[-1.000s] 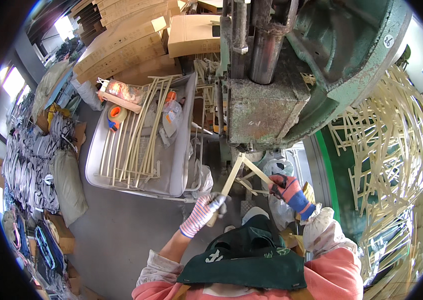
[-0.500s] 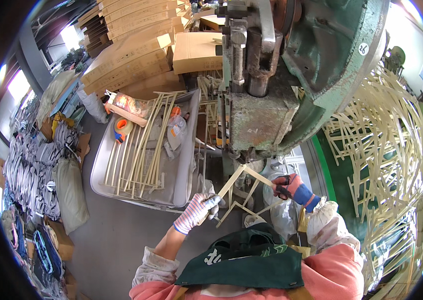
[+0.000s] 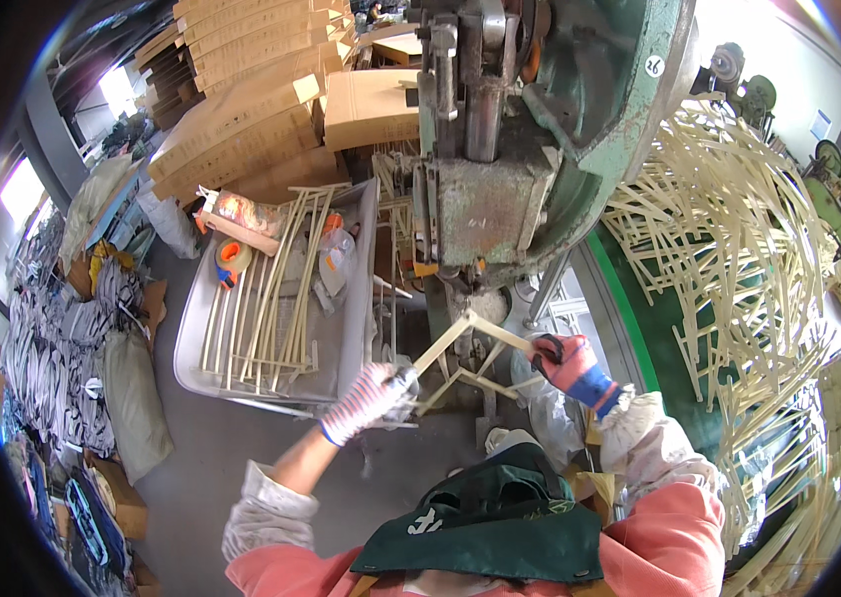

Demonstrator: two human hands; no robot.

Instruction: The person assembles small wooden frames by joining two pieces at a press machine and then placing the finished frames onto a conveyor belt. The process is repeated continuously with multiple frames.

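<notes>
A zigzag frame of pale, flat jointed strips (image 3: 502, 334) spans between my two gloved hands in front of the green press (image 3: 497, 204). My left hand (image 3: 371, 403), in a striped glove, is closed on the left end of the frame. The right end is gripped by my right hand (image 3: 569, 368), in a red and blue glove with dark fingertips. The frame's upper corner points at the press, just below its tool (image 3: 462, 282). Lower strips of the frame hang between the hands, folded in a zigzag. Whether the corner touches the press's lower part cannot be made out.
To the left stands a grey tub (image 3: 191, 343) holding long pale strips (image 3: 266, 298), a tape roll (image 3: 232, 257) and bags. Cardboard boxes (image 3: 241, 124) are stacked behind. A large heap of pale strips (image 3: 719, 229) lies at right, and grey bundles (image 3: 72, 328) at far left.
The view has shifted slightly. My hands have spread further apart, the left moving outward, and the frame's upper corner now shows a wider gap below the press tool.
</notes>
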